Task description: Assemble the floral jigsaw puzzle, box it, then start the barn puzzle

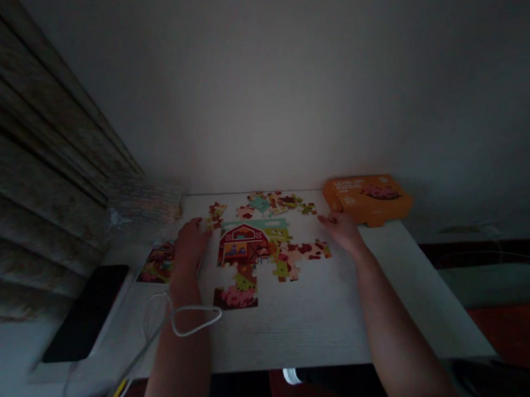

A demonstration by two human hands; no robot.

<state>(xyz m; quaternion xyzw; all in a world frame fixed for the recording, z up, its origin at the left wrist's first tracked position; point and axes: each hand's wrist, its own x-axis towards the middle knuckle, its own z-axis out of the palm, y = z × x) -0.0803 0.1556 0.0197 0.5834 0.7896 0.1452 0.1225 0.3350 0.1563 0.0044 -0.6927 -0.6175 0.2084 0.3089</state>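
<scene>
A partly joined jigsaw puzzle (244, 240) lies flat on the table, showing a red barn, a cow and a pig. My left hand (192, 243) rests at its left side, fingers apart, close to a few loose puzzle pieces (216, 214); whether it touches them is hard to tell. To the right of the puzzle is my right hand (342, 227), its fingers a little apart and pointing inward, with nothing visible in them. More loose pieces (275, 203) form a row behind the barn. Beside my left forearm lies a picture card (157, 266), partly covered by it.
An orange puzzle box (366, 199) stands at the back right against the wall. On the left are a black tablet-like device (88, 310), a clear plastic package (143, 207) and a curtain (23, 157). A white cable (194, 307) loops across my left forearm in view.
</scene>
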